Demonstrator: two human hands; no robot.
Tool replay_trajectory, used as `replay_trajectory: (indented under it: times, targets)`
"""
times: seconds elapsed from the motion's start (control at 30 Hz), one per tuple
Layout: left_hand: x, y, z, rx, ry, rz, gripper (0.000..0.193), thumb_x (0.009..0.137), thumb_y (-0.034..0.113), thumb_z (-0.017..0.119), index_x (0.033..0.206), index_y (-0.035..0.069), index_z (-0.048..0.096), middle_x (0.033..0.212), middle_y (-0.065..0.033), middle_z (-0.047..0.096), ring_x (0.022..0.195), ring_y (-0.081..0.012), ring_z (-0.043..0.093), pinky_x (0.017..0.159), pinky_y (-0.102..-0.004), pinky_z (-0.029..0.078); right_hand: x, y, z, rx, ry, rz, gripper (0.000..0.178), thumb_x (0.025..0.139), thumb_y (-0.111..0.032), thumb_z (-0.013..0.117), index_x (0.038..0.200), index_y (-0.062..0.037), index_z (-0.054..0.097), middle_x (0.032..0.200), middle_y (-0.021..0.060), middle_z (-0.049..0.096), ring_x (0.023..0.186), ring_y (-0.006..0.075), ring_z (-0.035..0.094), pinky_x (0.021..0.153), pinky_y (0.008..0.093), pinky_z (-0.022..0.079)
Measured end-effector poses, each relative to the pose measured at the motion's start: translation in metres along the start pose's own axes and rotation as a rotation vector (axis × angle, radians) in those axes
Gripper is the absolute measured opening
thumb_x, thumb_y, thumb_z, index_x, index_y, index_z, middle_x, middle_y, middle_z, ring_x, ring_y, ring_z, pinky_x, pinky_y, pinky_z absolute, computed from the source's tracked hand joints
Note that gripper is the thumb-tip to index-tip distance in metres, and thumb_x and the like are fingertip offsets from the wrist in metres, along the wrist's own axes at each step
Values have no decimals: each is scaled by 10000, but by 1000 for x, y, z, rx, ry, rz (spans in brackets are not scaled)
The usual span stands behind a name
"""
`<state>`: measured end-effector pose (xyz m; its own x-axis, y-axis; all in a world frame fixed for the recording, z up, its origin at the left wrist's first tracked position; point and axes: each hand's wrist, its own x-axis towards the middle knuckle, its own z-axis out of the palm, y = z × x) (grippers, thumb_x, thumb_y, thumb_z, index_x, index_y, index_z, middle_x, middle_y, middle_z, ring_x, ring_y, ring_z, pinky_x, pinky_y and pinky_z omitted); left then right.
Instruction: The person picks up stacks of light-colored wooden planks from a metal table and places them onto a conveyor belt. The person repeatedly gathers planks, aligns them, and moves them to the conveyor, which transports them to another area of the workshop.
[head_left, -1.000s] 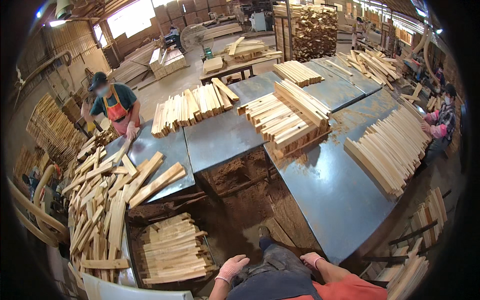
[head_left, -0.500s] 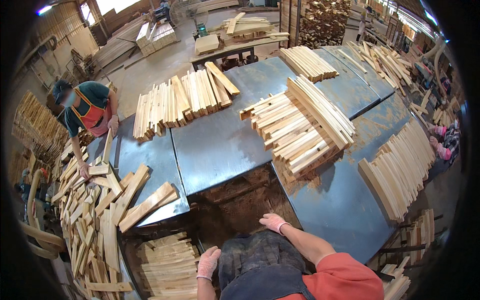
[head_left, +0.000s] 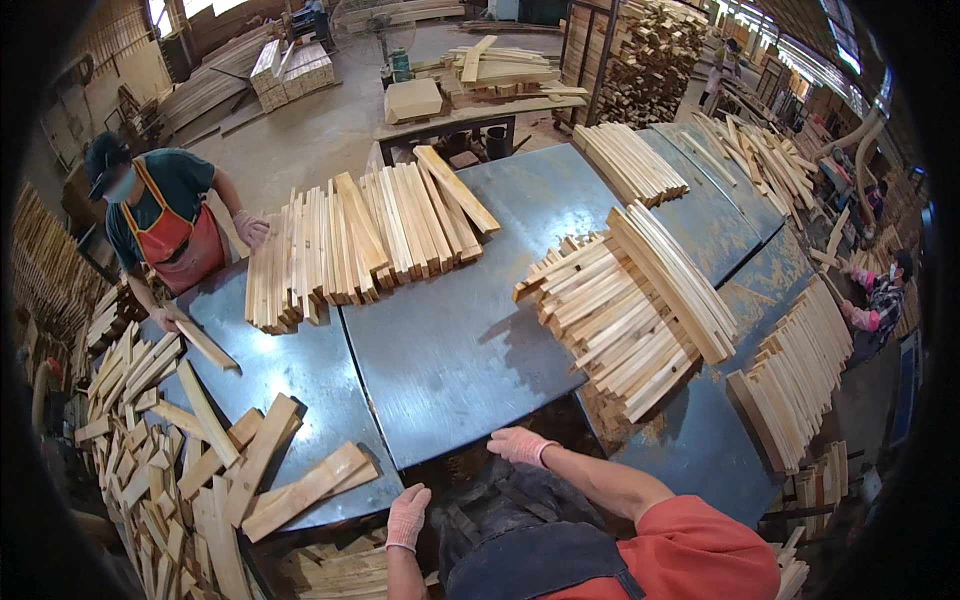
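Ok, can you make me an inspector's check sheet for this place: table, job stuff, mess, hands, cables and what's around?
Surface: metal tabletops, with sawdust toward the right
Job's things: row of wood strips and stack of wood strips, both on the metal
Clutter: jumbled wood pieces at the left
Hands: left hand and right hand gloved, near the table edge, holding nothing visible
Cables: nothing seen
Surroundings: co-worker at the left; more stacked wood behind

Pale wooden strips (head_left: 622, 312) lie stacked on the bluish metal table (head_left: 450, 345).
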<state>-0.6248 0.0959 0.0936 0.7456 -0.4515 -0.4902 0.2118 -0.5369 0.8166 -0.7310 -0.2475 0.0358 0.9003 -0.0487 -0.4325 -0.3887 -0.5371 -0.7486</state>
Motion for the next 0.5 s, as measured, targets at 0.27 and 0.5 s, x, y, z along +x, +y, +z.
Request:
replay_trajectory:
  times: [0.27, 0.5]
  targets:
    - [140, 86, -8, 14, -127, -19, 608, 1016, 406, 700, 1405, -61, 679, 1403, -235, 716, 1343, -327, 658, 1161, -381, 475, 175, 14, -220, -231, 362, -218, 661, 1002, -398, 708, 1500, 21, 592, 1448, 219, 680, 1339, 348, 646, 1110, 389, 525]
    - [294, 167, 19, 99, -58, -106, 788, 1001, 416, 718, 1574, -79, 497, 1602, -258, 561, 1490, -346, 547, 1228, -405, 415, 278, -12, -422, 264, 502, 433, 813, 996, -468, 703, 1630, -28, 445, 1611, 274, 529, 1494, 365, 525, 1224, 394, 420]
